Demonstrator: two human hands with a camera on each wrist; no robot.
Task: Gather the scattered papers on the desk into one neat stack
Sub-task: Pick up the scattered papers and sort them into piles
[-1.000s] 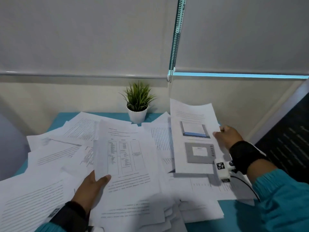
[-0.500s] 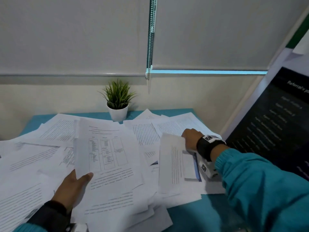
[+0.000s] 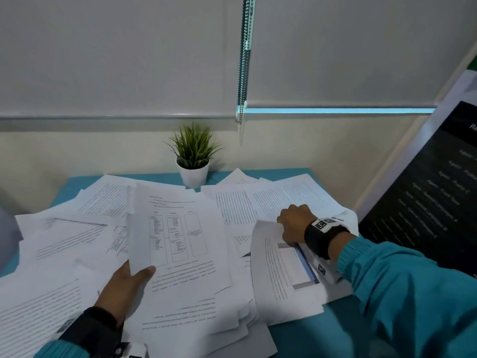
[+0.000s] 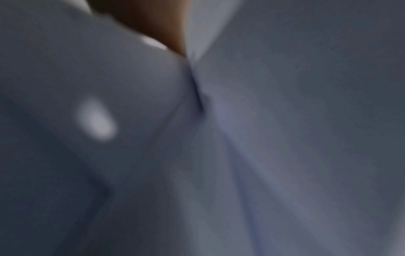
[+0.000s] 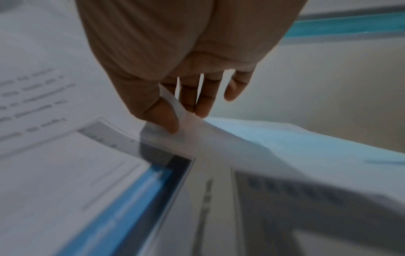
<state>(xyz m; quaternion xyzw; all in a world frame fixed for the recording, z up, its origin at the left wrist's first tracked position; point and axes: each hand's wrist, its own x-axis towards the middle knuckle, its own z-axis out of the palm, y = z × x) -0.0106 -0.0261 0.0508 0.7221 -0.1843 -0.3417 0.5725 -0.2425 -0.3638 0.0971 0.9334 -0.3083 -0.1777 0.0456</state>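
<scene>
White printed papers (image 3: pixel 77 236) lie scattered over the teal desk (image 3: pixel 309 339). My left hand (image 3: pixel 129 277) grips a lifted bundle of sheets (image 3: pixel 178 241) at its lower left corner, thumb on top; a table diagram shows on the top page. My right hand (image 3: pixel 294 220) is at the right of the pile and pinches the edge of a sheet with a blue-framed picture (image 3: pixel 291 267). In the right wrist view the thumb (image 5: pixel 162 112) presses that curled sheet (image 5: pixel 219 138) against the fingers. The left wrist view is a blur of grey paper (image 4: pixel 263 138).
A small potted plant (image 3: pixel 193 156) in a white pot stands at the back of the desk against the wall. A dark board with text (image 3: pixel 426 208) leans at the right. Roller blinds with a bead chain (image 3: pixel 244 60) hang behind.
My right hand brought the picture sheet down from upright onto the right side of the pile and moved toward the back. The left hand keeps its bundle, almost still.
</scene>
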